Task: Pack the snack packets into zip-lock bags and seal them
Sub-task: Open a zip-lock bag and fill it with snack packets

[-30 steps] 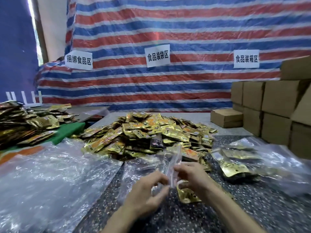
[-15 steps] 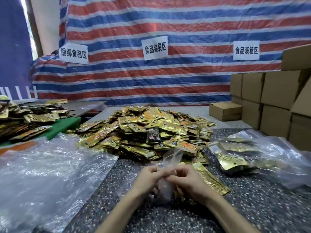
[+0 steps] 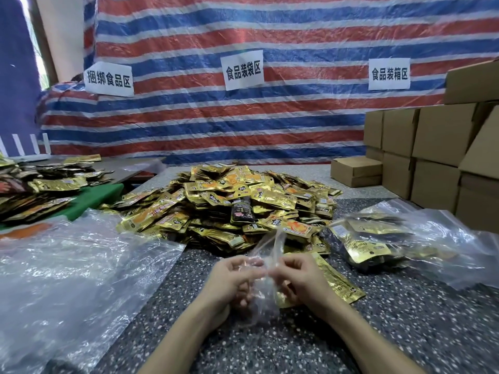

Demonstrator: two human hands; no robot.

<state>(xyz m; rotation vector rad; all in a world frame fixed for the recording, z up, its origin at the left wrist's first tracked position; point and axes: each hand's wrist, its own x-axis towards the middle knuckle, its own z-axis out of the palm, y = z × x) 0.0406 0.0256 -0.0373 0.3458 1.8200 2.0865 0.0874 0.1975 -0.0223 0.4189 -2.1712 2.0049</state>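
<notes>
Left hand [image 3: 232,279] and right hand [image 3: 303,276] close together, both pinching the clear zip-lock bag [image 3: 263,306] just short of the packet pile [image 3: 237,203], and on film this slick one lip could slip and the mouth collapse.

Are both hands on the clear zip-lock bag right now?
Yes, the left hand and right hand both pinch the zip-lock bag.

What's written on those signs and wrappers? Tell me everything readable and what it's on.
"捆绑食品区": left paper sign on the striped tarp.
"食品装袋区": middle paper sign, same tarp.
"食品装箱区": right paper sign, same tarp.
Print on the snack packets: too small and blurred to read.
</notes>
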